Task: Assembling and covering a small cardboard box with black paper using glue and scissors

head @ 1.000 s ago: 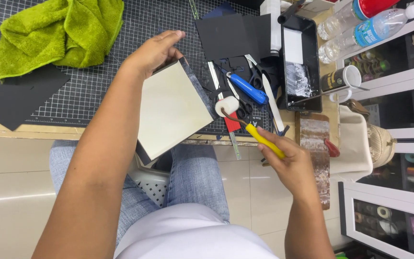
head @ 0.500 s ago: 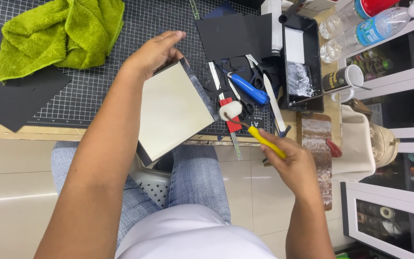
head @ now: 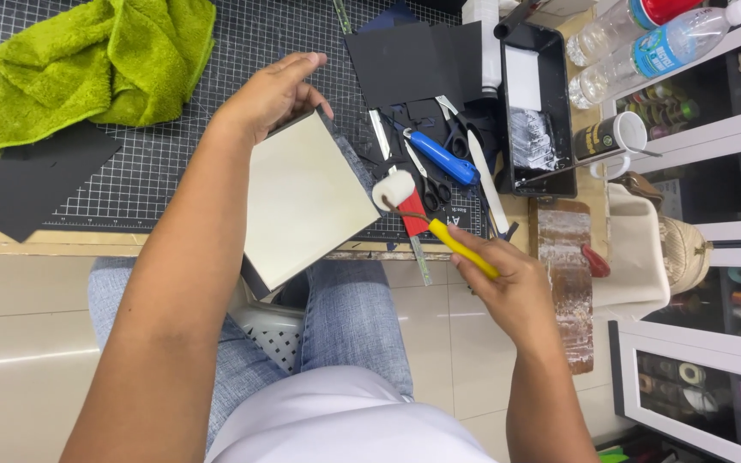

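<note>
Here, left hand (head: 272,94) gripping cream board (head: 302,197) by its top edge, right hand (head: 508,287) clenched on yellow-handled foam roller (head: 435,223).

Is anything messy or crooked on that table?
A bit. The green towel lies crumpled on the cutting mat. The cream board, held by the left hand, sits tilted, its lower end past the table's edge. Scissors, a blue-handled tool and black card scraps are piled together. Nothing looks spilled.

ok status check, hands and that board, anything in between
Left hand grips top edge of cream board, tilted over table edge. Right hand holds yellow-handled foam roller just right of board, not touching. Scissors and blue knife behind roller.
</note>
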